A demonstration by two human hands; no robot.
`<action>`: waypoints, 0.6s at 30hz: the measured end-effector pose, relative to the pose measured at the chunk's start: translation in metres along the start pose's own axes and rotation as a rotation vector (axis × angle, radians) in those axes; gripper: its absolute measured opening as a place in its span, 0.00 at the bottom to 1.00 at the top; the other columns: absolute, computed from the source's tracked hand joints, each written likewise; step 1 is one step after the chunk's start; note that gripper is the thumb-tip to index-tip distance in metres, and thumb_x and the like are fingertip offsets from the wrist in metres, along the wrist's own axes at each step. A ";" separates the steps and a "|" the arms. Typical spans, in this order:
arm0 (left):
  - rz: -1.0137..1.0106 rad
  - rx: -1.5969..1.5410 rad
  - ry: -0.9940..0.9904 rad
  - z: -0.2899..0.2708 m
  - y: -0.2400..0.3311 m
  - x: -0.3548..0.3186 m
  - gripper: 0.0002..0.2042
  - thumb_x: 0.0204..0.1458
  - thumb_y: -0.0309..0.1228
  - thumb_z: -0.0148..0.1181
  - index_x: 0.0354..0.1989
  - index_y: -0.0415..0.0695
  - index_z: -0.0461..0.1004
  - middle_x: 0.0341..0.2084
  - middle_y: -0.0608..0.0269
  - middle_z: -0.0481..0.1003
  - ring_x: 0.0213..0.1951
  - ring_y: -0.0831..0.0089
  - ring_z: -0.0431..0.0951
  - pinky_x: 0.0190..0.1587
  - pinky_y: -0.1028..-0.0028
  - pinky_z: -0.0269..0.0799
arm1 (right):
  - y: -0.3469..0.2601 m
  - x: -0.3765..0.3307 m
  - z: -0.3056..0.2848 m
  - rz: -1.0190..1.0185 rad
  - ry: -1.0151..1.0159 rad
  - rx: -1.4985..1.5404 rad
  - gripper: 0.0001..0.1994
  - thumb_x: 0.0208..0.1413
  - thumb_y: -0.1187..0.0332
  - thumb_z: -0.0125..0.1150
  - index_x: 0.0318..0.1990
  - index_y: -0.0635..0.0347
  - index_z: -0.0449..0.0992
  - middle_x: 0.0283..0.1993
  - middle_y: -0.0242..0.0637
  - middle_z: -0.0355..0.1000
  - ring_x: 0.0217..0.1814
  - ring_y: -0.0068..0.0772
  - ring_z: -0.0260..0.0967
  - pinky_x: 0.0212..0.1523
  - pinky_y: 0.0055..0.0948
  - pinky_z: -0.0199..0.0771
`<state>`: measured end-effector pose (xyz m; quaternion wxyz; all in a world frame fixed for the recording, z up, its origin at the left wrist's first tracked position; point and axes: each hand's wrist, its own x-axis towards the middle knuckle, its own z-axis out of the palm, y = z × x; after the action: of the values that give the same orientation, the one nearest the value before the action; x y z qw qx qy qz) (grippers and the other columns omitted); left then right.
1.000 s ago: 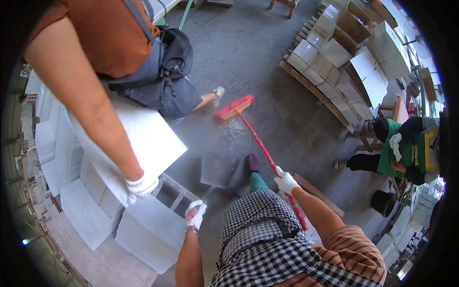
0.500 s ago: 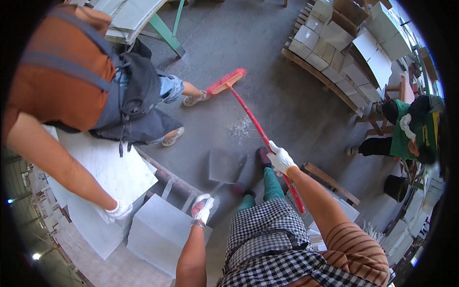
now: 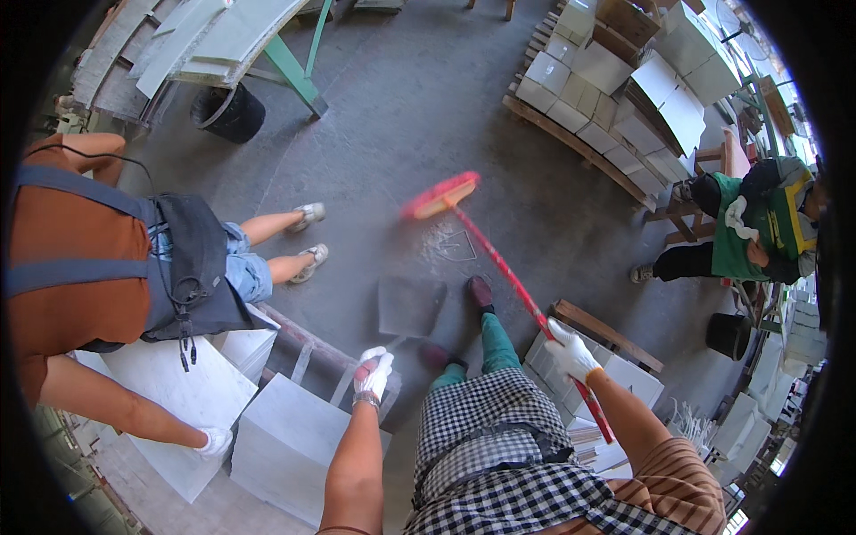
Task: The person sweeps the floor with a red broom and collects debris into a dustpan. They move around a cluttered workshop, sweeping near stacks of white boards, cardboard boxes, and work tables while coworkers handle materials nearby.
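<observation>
Now, label by label:
Right hand (image 3: 571, 349): you're gripping the red broom (image 3: 499, 267) handle; take short strokes.
Left hand (image 3: 374, 373): clenched on the grey dustpan (image 3: 410, 306) handle; press its lip flat.
Debris (image 3: 455, 242): on the floor just before the bristles.

To my left a person in an orange top (image 3: 71, 259) bends over pale slabs (image 3: 285, 437). A black bucket (image 3: 229, 111) sits under a green-legged table (image 3: 294, 71). Stacked boxes (image 3: 624, 89) fill a pallet; someone in green (image 3: 749, 236) crouches nearby.
</observation>
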<state>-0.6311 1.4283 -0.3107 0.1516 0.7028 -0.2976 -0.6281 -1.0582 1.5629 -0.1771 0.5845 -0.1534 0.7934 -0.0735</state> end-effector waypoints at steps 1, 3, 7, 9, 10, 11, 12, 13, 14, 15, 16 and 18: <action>0.002 -0.032 -0.037 0.000 0.000 0.002 0.15 0.50 0.29 0.71 0.46 0.46 0.76 0.27 0.69 0.77 0.26 0.81 0.73 0.30 0.78 0.69 | -0.011 0.014 0.004 -0.044 0.039 0.072 0.30 0.66 0.64 0.51 0.75 0.38 0.52 0.21 0.29 0.61 0.14 0.23 0.59 0.13 0.29 0.62; -0.011 0.010 -0.057 0.000 0.003 0.006 0.16 0.51 0.30 0.71 0.47 0.47 0.73 0.33 0.68 0.74 0.30 0.78 0.75 0.32 0.77 0.73 | -0.032 0.047 -0.003 -0.053 -0.030 0.316 0.32 0.65 0.64 0.51 0.75 0.39 0.48 0.19 0.27 0.56 0.12 0.23 0.56 0.12 0.28 0.59; -0.024 0.028 -0.073 0.001 0.014 0.014 0.16 0.51 0.30 0.70 0.48 0.46 0.74 0.37 0.65 0.75 0.32 0.76 0.76 0.35 0.75 0.76 | -0.053 0.109 0.006 0.105 -0.096 0.667 0.23 0.65 0.60 0.54 0.66 0.42 0.63 0.21 0.31 0.60 0.13 0.29 0.57 0.11 0.32 0.58; -0.014 0.037 -0.065 0.004 0.019 0.021 0.16 0.52 0.30 0.69 0.48 0.46 0.74 0.38 0.64 0.75 0.34 0.75 0.77 0.35 0.75 0.76 | -0.037 0.106 0.028 0.137 -0.051 0.461 0.21 0.64 0.58 0.55 0.64 0.42 0.66 0.22 0.34 0.62 0.14 0.31 0.60 0.12 0.35 0.60; -0.020 0.043 -0.077 0.006 0.022 0.025 0.16 0.52 0.31 0.69 0.49 0.46 0.73 0.39 0.64 0.75 0.35 0.74 0.77 0.36 0.74 0.76 | -0.022 0.094 0.041 0.140 -0.037 0.382 0.20 0.64 0.57 0.55 0.62 0.42 0.68 0.22 0.35 0.62 0.13 0.31 0.61 0.12 0.36 0.61; -0.028 0.050 -0.080 0.008 0.023 0.028 0.16 0.52 0.31 0.69 0.49 0.46 0.73 0.39 0.64 0.75 0.36 0.72 0.78 0.36 0.74 0.76 | -0.006 0.080 0.055 0.068 0.068 0.177 0.19 0.64 0.56 0.55 0.61 0.42 0.69 0.21 0.36 0.62 0.13 0.32 0.62 0.13 0.38 0.62; -0.018 0.115 -0.080 0.010 0.025 0.032 0.16 0.52 0.31 0.69 0.48 0.46 0.73 0.38 0.65 0.75 0.35 0.73 0.77 0.35 0.75 0.75 | 0.013 0.061 0.066 0.037 0.073 0.035 0.29 0.62 0.63 0.52 0.71 0.32 0.59 0.25 0.39 0.68 0.16 0.34 0.69 0.15 0.37 0.69; -0.014 0.146 -0.100 0.012 0.025 0.035 0.16 0.52 0.31 0.69 0.48 0.46 0.73 0.38 0.66 0.75 0.34 0.74 0.77 0.34 0.76 0.74 | 0.029 0.044 0.078 0.017 0.048 -0.052 0.33 0.59 0.67 0.51 0.73 0.28 0.55 0.29 0.41 0.72 0.18 0.34 0.71 0.17 0.33 0.71; -0.020 0.134 -0.102 0.013 0.025 0.038 0.16 0.52 0.31 0.69 0.48 0.47 0.74 0.37 0.67 0.74 0.33 0.75 0.76 0.32 0.76 0.74 | 0.044 0.021 0.090 0.048 -0.001 -0.118 0.33 0.58 0.68 0.49 0.73 0.36 0.55 0.48 0.53 0.76 0.34 0.51 0.80 0.27 0.42 0.78; -0.015 0.101 -0.111 0.014 0.025 0.040 0.16 0.52 0.31 0.69 0.48 0.47 0.74 0.37 0.67 0.74 0.32 0.76 0.76 0.31 0.77 0.73 | 0.055 0.005 0.101 -0.040 -0.002 -0.201 0.32 0.58 0.66 0.49 0.72 0.36 0.55 0.49 0.59 0.74 0.41 0.59 0.77 0.38 0.46 0.76; -0.012 0.070 -0.118 0.015 0.023 0.042 0.15 0.52 0.30 0.69 0.47 0.47 0.74 0.36 0.68 0.74 0.31 0.77 0.75 0.29 0.77 0.72 | 0.064 -0.011 0.110 -0.041 -0.014 -0.239 0.31 0.59 0.64 0.50 0.72 0.36 0.56 0.50 0.65 0.72 0.47 0.67 0.74 0.49 0.50 0.74; -0.009 0.035 -0.130 0.015 0.020 0.043 0.15 0.52 0.30 0.69 0.47 0.48 0.74 0.33 0.70 0.72 0.28 0.80 0.73 0.25 0.78 0.68 | 0.080 -0.039 0.119 -0.001 -0.066 -0.301 0.31 0.60 0.64 0.47 0.72 0.36 0.53 0.44 0.62 0.75 0.46 0.62 0.76 0.41 0.51 0.76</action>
<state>-0.6490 1.3888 -0.3358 0.1168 0.6645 -0.3148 -0.6676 -0.9469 1.6585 -0.2016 0.5807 -0.2420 0.7756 0.0513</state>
